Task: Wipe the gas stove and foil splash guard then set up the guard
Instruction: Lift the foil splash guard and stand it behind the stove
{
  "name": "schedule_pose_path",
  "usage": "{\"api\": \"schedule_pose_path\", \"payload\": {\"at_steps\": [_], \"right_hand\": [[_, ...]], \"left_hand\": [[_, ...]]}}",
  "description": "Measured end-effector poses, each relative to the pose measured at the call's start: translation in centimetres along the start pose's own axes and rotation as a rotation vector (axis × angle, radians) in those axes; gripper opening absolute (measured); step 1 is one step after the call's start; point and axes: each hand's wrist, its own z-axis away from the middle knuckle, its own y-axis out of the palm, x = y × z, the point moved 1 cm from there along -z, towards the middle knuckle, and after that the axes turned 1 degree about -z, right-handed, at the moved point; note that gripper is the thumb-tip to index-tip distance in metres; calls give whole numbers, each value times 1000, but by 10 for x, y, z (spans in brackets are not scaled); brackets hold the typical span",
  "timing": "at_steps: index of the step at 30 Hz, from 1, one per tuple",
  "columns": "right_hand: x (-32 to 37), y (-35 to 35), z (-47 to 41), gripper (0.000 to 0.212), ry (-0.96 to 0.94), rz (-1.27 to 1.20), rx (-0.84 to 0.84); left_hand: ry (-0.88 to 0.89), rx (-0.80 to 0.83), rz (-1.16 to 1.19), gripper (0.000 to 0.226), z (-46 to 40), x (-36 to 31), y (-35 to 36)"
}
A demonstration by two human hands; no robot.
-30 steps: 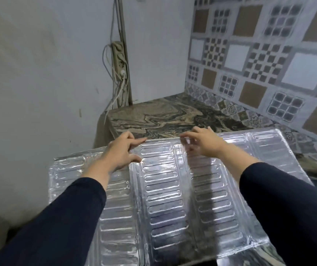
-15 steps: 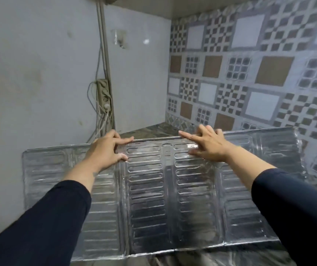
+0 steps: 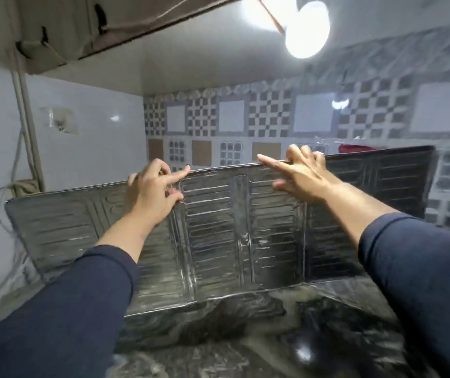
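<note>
The foil splash guard (image 3: 226, 236) is a ribbed silver sheet of several folding panels. It stands nearly upright, with its bottom edge on the dark marbled countertop (image 3: 245, 336). My left hand (image 3: 153, 192) grips its top edge left of centre, fingers curled over the rim. My right hand (image 3: 300, 173) holds the same edge right of centre, fingers hooked behind it and index finger lying along the rim. The guard's right panel angles back toward the tiled wall. No gas stove is in view.
A patterned tile wall (image 3: 313, 113) rises behind the guard. A white wall (image 3: 87, 148) with a pipe, a cable (image 3: 3, 197) and a power strip stands at the left. Overhead hang a cabinet underside (image 3: 82, 28) and a lit bulb (image 3: 307, 28). Something red (image 3: 352, 148) shows behind the guard's right panel.
Both hands have tilted the guard up from lying flat to nearly upright, gripping its top edge. The view has swung upward, bringing the bulb and the cabinet into sight.
</note>
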Motion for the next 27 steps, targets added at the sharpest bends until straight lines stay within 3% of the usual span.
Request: {"api": "schedule_pose_path", "payload": {"at_steps": [16,27], "right_hand": [[-264,-66,164,63,318,267,25],[-404,-44,299,67,504,311,125]], "left_hand": [[267,-81,169,54,-54,-288,152],[376,7,270,52,-29,-464,270]]}}
